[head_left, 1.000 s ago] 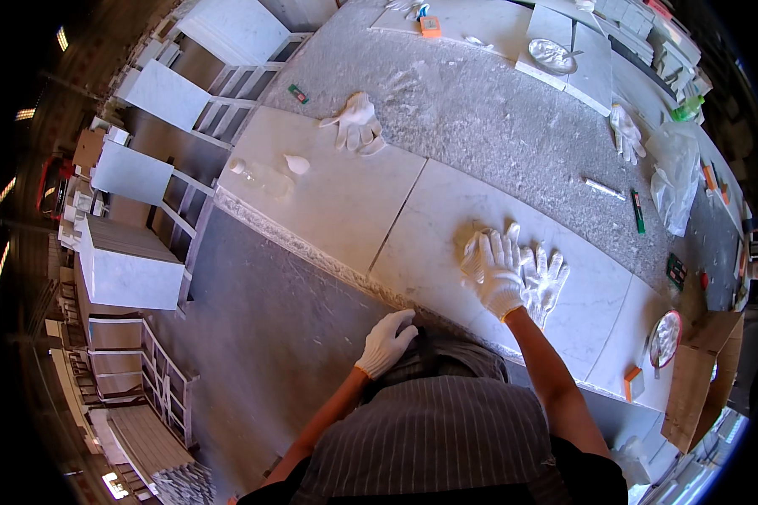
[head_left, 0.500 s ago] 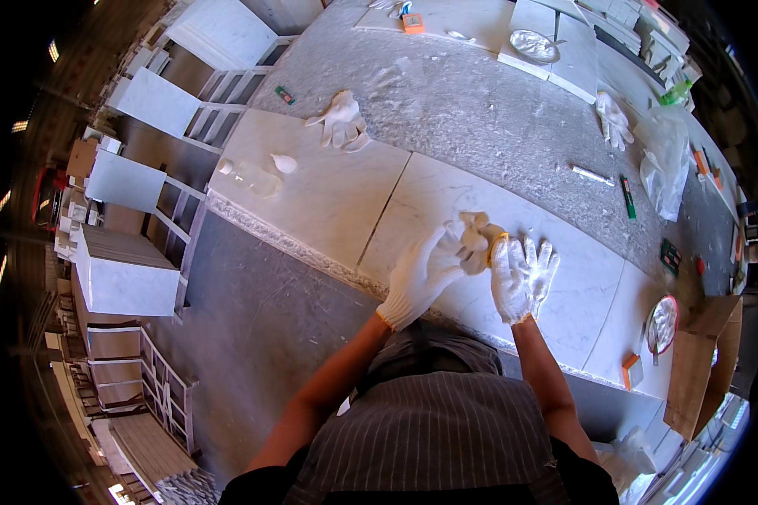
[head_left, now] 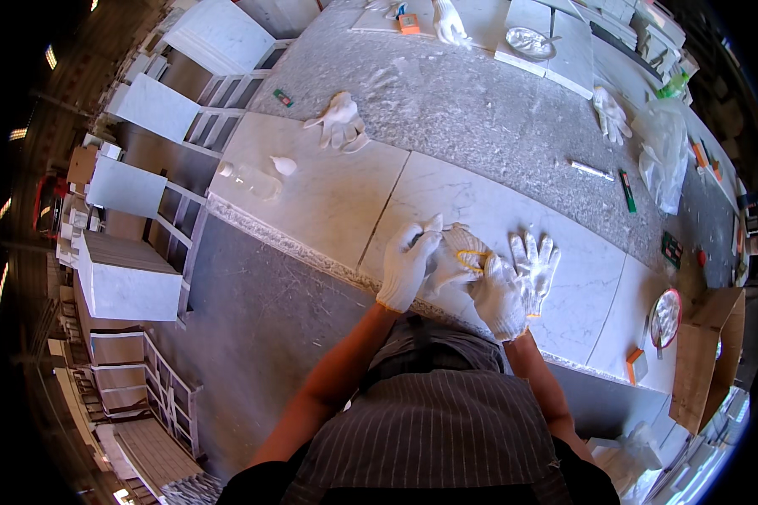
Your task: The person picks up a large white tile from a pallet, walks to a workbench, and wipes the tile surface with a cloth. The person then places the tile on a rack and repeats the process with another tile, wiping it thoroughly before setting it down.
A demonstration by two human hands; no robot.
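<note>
My left hand (head_left: 404, 268) and my right hand (head_left: 502, 301) both wear white knit work gloves. Between them is a loose glove (head_left: 466, 249), off-white with a yellow-edged cuff. The fingers of my right hand close round it by the cuff. At its far left edge, my left thumb and fingertips pinch together on it; the exact grip is partly hidden. Just right of my right hand, a white glove (head_left: 536, 268) lies flat with its fingers spread on the pale marble slab (head_left: 564, 223).
A plastic bottle (head_left: 251, 180), a white bulb-shaped piece (head_left: 284, 165) and another glove (head_left: 340, 123) lie left. A bowl (head_left: 664, 318), orange block (head_left: 637, 366) and cardboard box (head_left: 706, 358) are right. Beyond are a pan (head_left: 530, 44) and a white gloved hand (head_left: 451, 23).
My hands have drawn the loose glove nearer and slightly left; my right hand has moved off the flat glove, uncovering it. A white gloved hand has appeared at the far edge.
</note>
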